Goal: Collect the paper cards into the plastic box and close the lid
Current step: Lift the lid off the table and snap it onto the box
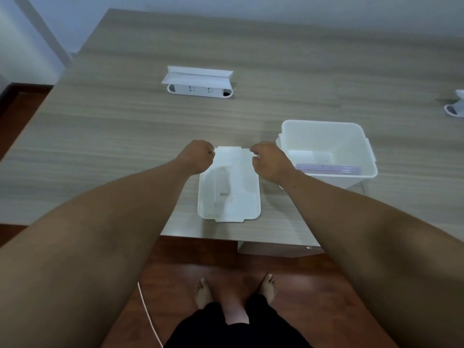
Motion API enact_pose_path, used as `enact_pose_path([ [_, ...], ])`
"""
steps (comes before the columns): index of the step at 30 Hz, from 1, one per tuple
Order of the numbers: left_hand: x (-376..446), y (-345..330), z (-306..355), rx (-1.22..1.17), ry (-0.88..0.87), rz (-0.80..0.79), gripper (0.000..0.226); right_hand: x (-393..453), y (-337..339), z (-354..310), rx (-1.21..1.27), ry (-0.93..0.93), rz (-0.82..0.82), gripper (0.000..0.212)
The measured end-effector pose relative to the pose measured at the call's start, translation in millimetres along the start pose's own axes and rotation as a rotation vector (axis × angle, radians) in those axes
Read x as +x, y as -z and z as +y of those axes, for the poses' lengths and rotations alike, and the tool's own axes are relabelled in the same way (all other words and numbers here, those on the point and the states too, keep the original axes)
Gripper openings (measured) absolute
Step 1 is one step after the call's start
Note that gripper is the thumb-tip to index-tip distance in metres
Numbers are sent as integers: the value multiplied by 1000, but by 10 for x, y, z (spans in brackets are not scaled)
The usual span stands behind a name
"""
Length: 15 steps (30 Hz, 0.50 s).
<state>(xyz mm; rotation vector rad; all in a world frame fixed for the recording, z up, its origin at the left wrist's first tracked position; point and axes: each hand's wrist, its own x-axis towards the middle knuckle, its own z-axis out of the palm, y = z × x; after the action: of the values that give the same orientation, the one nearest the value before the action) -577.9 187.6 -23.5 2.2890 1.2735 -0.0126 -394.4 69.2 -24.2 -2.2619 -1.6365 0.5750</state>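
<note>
A white plastic lid (229,192) lies flat on the wooden table near its front edge. My left hand (198,156) pinches the lid's far left corner, and my right hand (270,160) pinches its far right corner. To the right stands the white plastic box (351,136), open at the top. A stack of purple-edged paper cards (329,169) lies inside it against the near wall.
A white socket unit with a raised flap (198,82) is set into the table (113,126) further back. Another white fitting (455,106) shows at the right edge. The table's front edge runs just below the lid, with red-brown floor and bare feet beneath.
</note>
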Motion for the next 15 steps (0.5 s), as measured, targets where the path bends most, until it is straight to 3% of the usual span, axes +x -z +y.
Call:
enact_pose_path([
  [2, -31, -69, -130, -9, 62, 18, 31, -16, -174, -3, 3, -45, -36, 40],
  [7, -107, -358, -365, 36, 279, 37, 26, -102, -556, 26, 0, -243, -59, 37],
  [11, -170, -712, -515, 129, 381, -92, 29, -158, -846, 78, 101, -503, -48, 34],
  [15, -204, -946, -592, 125, 372, -173, 30, -128, -1021, 139, 322, -787, -45, 34],
])
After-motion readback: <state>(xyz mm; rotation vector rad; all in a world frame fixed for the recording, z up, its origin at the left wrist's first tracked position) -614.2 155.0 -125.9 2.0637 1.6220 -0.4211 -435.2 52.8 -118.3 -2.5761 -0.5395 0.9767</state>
